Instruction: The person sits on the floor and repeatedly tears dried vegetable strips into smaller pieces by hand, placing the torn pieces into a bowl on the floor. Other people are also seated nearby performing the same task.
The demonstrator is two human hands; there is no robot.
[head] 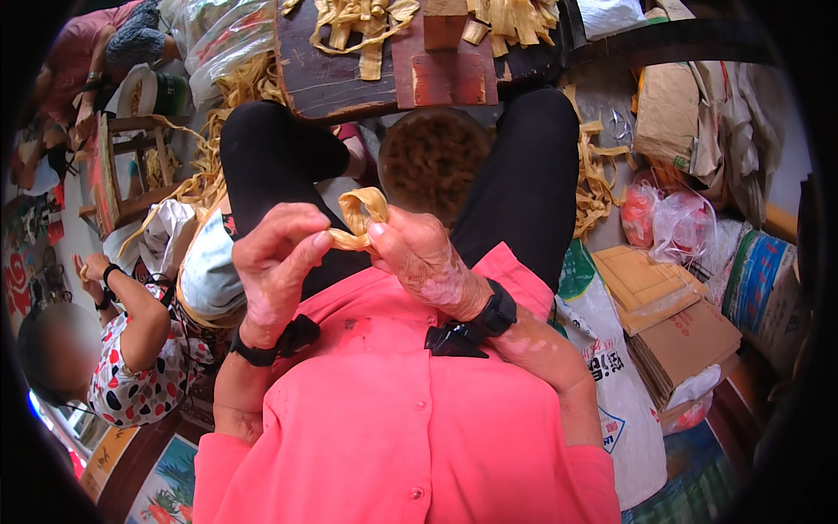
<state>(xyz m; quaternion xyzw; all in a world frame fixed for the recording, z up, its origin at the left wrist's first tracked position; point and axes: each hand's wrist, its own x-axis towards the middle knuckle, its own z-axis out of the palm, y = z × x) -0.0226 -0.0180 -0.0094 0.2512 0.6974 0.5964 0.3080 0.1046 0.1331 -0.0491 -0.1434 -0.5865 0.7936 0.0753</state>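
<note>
A soft, yellowish-tan flat strip (351,241) spans the gap between my two hands, above my lap. It is bent into a standing loop beside my right fingers. My left hand (281,252) pinches one end between thumb and fingertips. With thumb and bent fingers, my right hand (422,262) grips the strip at the base of the loop. On the floor between my knees stands a round basin (386,164) holding many tan pieces (435,160), blurred. Beyond my knees, more flat strips (370,62) lie on a dark, worn wooden table (334,98).
A reddish wooden board with an upright block (445,29) sits at the table edge. Loose strips hang left (209,157) and right (592,177) of my legs. Someone in a spotted shirt (141,367) sits close at left, near a wooden stool (108,170). Flattened cardboard (681,340) lies right.
</note>
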